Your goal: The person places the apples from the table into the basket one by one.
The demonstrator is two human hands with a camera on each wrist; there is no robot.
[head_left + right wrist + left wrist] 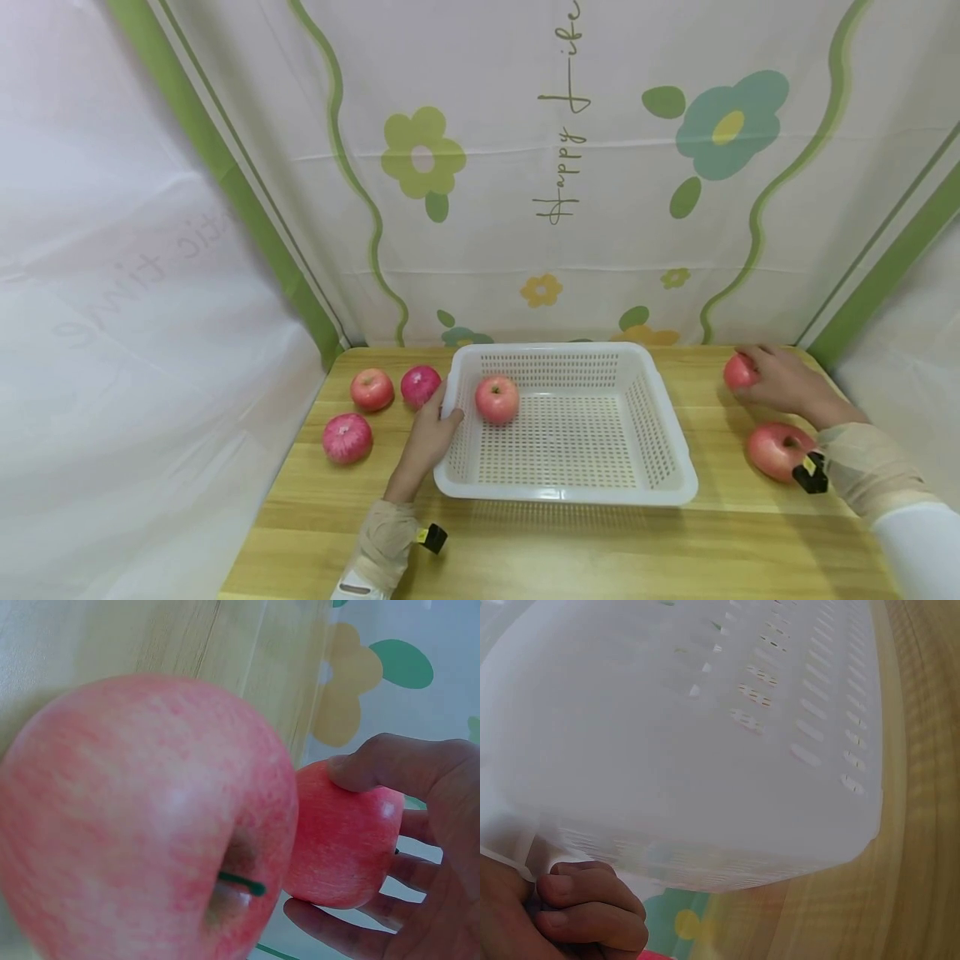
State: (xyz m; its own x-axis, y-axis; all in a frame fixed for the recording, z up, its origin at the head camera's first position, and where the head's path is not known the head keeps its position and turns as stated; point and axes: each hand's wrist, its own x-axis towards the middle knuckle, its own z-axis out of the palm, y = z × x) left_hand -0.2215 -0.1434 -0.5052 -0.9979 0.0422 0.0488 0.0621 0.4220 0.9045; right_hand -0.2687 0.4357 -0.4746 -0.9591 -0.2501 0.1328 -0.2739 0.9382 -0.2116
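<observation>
A white perforated basket (660,417) stands mid-table with one red apple (497,398) inside at its back left. My left hand (432,427) grips the basket's left rim; in the left wrist view its curled fingers (592,911) sit under the basket wall (705,750). My right hand (780,379) curls round a red apple (738,372) at the table's far right; the right wrist view shows the fingers (390,769) wrapped on that apple (345,840). Another apple (776,450) lies just in front of that wrist and fills the near view (142,817).
Three more red apples (372,389) (418,385) (347,437) lie left of the basket on the wooden table (570,542). A flowered cloth backdrop (570,167) closes the back and sides.
</observation>
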